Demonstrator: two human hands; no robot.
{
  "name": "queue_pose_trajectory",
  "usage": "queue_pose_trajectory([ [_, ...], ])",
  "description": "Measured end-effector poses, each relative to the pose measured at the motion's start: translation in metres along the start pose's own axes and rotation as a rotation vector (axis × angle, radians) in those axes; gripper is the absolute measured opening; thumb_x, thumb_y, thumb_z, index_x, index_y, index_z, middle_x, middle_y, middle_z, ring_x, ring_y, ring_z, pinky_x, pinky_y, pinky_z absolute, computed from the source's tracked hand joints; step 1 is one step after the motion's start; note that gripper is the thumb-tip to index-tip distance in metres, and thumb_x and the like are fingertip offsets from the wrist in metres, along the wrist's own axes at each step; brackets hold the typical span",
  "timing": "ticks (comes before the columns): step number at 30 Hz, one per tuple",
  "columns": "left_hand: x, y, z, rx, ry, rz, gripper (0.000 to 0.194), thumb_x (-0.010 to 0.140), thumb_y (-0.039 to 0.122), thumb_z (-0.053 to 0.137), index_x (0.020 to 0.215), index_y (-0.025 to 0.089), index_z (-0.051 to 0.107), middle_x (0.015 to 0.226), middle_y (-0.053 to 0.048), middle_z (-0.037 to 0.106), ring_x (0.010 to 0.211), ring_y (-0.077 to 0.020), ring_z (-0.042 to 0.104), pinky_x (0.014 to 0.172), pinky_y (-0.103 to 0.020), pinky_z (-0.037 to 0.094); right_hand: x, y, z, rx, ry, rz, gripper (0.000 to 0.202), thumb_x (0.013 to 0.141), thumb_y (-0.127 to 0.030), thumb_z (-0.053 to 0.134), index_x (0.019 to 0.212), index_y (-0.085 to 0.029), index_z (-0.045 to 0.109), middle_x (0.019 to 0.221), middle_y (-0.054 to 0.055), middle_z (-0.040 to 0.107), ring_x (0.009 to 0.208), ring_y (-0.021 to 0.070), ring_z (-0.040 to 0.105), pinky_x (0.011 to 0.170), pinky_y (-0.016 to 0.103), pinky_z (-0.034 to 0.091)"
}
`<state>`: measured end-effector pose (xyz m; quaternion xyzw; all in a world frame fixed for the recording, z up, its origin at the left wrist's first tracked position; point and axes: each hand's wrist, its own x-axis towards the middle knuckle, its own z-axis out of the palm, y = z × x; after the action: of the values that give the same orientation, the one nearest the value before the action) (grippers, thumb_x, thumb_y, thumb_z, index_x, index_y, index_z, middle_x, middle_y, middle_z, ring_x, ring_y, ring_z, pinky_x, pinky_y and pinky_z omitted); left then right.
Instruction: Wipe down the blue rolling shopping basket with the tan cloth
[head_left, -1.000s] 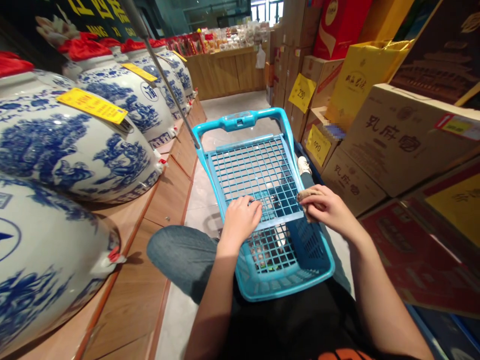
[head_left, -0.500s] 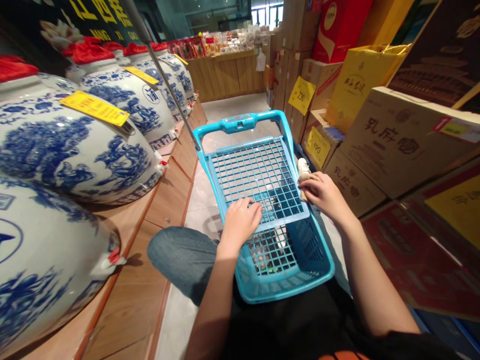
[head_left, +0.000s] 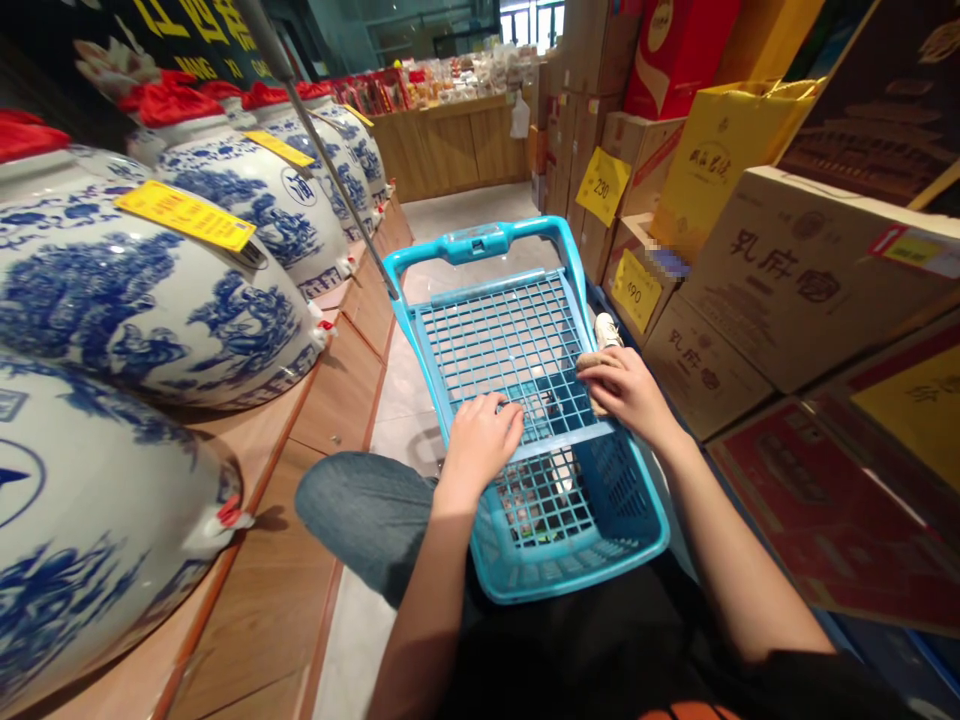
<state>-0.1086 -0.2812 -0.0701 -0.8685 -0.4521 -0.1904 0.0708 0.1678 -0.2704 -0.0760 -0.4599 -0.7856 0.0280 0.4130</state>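
A blue plastic shopping basket with a grid flap and a handle at its far end stands between my legs. My left hand rests on the left edge of the flap, its fingers bent and a little apart, holding nothing. In my right hand is a beige cloth, pinched at the flap's right side. Small items show dimly through the mesh at the basket's bottom.
Large blue-and-white jars with red cloth tops line a wooden shelf on the left. Stacked cartons and a yellow bag stand on the right. Farther off is a counter with packaged goods.
My right hand has moved left with the cloth, from the basket's outer right side onto the flap's right edge. My left hand has stayed in nearly the same place.
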Motion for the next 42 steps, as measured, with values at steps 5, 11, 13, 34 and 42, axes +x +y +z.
queue_pose_trajectory([
  [5, 0.001, 0.001, -0.001, -0.002, 0.001, 0.002, 0.023, 0.104, 0.028, 0.056, 0.107, 0.022, 0.078, 0.109, -0.008, 0.074, 0.098, -0.0245, 0.068, 0.085, -0.038, 0.053, 0.033, 0.028, 0.012, -0.032, -0.009, -0.053, 0.017, 0.097, -0.026, 0.061, 0.096, -0.025, 0.077, 0.108, 0.011, 0.07, 0.102, 0.0303, 0.06, 0.091, 0.05, 0.051],
  [11, 0.0, 0.0, -0.001, -0.017, 0.014, 0.003, 0.021, 0.103, 0.026, 0.057, 0.106, 0.022, 0.078, 0.109, -0.007, 0.074, 0.098, -0.025, 0.068, 0.084, -0.039, 0.053, 0.065, 0.033, 0.015, -0.216, 0.002, -0.055, 0.019, 0.098, -0.024, 0.058, 0.093, -0.021, 0.076, 0.099, 0.013, 0.067, 0.095, 0.0313, 0.056, 0.085, 0.048, 0.05],
  [13, 0.0, 0.0, 0.0, -0.028, 0.018, 0.006, 0.021, 0.103, 0.026, 0.058, 0.107, 0.022, 0.078, 0.109, -0.007, 0.074, 0.098, -0.0247, 0.068, 0.085, -0.039, 0.053, 0.062, 0.024, 0.017, -0.257, -0.026, -0.056, 0.019, 0.097, -0.02, 0.057, 0.092, -0.021, 0.076, 0.096, 0.013, 0.066, 0.092, 0.0306, 0.055, 0.082, 0.046, 0.05],
  [34, 0.0, 0.004, -0.004, -0.029, -0.04, -0.012, 0.025, 0.106, 0.028, 0.053, 0.109, 0.022, 0.077, 0.113, -0.01, 0.072, 0.104, -0.0257, 0.067, 0.089, -0.04, 0.052, -0.032, -0.07, -0.003, -0.089, -0.139, -0.032, 0.025, 0.093, -0.004, 0.054, 0.099, -0.022, 0.069, 0.106, 0.011, 0.066, 0.096, 0.028, 0.057, 0.079, 0.044, 0.054],
  [42, -0.001, 0.005, -0.005, -0.029, -0.021, -0.024, 0.025, 0.106, 0.028, 0.052, 0.108, 0.022, 0.077, 0.112, -0.009, 0.072, 0.102, -0.0249, 0.066, 0.088, -0.039, 0.051, -0.03, -0.075, -0.005, 0.002, -0.246, -0.132, 0.026, 0.093, -0.002, 0.054, 0.101, -0.022, 0.069, 0.109, 0.01, 0.067, 0.097, 0.0252, 0.059, 0.082, 0.041, 0.054],
])
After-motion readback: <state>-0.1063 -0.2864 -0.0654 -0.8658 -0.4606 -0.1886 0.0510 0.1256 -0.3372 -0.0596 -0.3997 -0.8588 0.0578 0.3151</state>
